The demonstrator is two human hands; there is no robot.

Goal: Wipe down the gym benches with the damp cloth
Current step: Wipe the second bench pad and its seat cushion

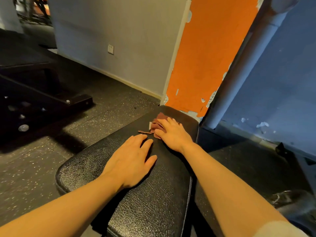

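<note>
A black padded gym bench [82, 170] runs from the bottom of the head view up toward an orange wall. Near its far end lies a reddish-brown cloth [158, 122], bunched and partly hidden. My right hand [172, 132] presses flat on that cloth with its fingers spread. My left hand [131, 161] rests palm down on the bare pad just nearer to me, fingers straight, holding nothing. Both forearms stretch over the bench.
Another black bench frame [51, 93] with bolted feet stands on the speckled rubber floor [30, 165] at the left. An orange pillar [201, 65] with peeling paint and a white pipe [239, 74] rise just beyond the bench end. A blue wall [282, 74] is at the right.
</note>
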